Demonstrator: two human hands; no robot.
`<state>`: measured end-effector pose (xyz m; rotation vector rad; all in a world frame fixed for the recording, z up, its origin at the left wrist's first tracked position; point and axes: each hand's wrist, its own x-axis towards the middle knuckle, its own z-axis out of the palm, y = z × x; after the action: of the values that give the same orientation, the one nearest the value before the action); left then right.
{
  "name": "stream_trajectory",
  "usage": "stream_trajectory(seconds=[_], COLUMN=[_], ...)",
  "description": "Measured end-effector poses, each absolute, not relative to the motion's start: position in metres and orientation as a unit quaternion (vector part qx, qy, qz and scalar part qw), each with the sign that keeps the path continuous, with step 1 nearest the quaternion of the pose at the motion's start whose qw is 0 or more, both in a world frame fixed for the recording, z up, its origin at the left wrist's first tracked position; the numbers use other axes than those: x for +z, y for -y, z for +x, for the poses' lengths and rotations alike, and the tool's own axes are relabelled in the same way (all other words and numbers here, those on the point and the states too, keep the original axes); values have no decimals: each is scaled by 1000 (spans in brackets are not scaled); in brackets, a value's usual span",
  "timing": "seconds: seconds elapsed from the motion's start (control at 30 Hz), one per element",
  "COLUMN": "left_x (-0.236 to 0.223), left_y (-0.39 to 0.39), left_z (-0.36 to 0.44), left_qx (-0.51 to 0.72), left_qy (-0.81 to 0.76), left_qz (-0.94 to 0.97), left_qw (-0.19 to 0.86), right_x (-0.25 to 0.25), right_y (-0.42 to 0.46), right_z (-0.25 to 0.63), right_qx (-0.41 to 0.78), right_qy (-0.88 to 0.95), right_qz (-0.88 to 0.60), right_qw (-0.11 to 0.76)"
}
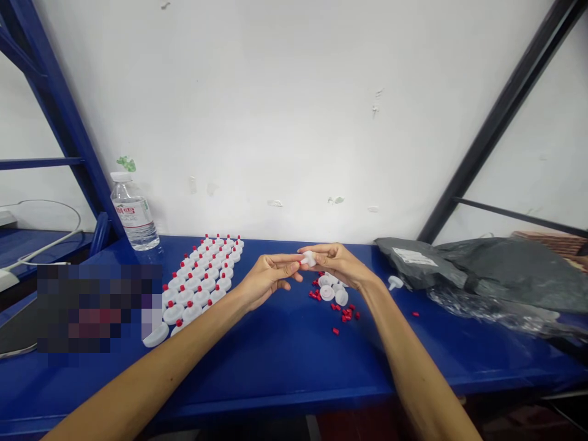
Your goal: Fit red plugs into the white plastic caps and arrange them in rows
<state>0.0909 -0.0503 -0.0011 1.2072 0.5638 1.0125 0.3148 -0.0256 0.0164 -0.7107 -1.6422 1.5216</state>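
Note:
My right hand (343,266) pinches a white spouted bottle lid (309,259) between thumb and fingers, its spout turned to the left. At the spout's end, my left hand (269,277) closes thumb and forefinger on a small red tip cap (302,263). The fingers partly hide how far the cap sits on the spout. Below my right hand lie loose white lids (340,297) and scattered red caps (348,315). Left of my left hand, white lids with red tips (201,296) stand upright in rows, some covered by my forearm.
A water bottle (135,214) stands at the back left by the blue frame post. Grey plastic bags (519,269) and clear wrap (487,309) lie on the right. One loose lid (395,282) and one red cap (416,314) rest near them on the blue table (285,361).

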Motion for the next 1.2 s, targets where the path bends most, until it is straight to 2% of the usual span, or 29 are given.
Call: stream_trajectory(seconds=[0.2, 0.33, 0.5, 0.7, 0.87, 1.0, 1.1, 1.2], left_x=[3, 22, 58, 81, 69, 51, 39, 29], left_y=[56, 62, 86, 153, 196, 206, 206, 201], left_z=[96, 101, 79, 3, -62, -103, -119, -125], left_qx=[458, 486, 549, 594, 455, 294, 196, 150], left_qy=[-240, -258, -316, -503, -657, -721, -738, -741], left_qz=[556, 578, 619, 581, 586, 627, 645, 655], left_qw=[651, 603, 464, 238, 134, 22, -1, 0], right_x=[22, 25, 27, 30, 31, 33, 33, 33], right_y=[28, 31, 33, 30, 33, 36, 38, 40], right_z=[318, 313, 309, 316, 313, 308, 304, 300], right_qx=[589, 589, 592, 580, 570, 576, 577, 573], right_qy=[651, 647, 627, 590, 600, 604, 604, 609], right_qz=[-277, -268, -278, -317, -332, -341, -351, -364], right_qw=[392, 403, 423, 465, 453, 433, 422, 410])
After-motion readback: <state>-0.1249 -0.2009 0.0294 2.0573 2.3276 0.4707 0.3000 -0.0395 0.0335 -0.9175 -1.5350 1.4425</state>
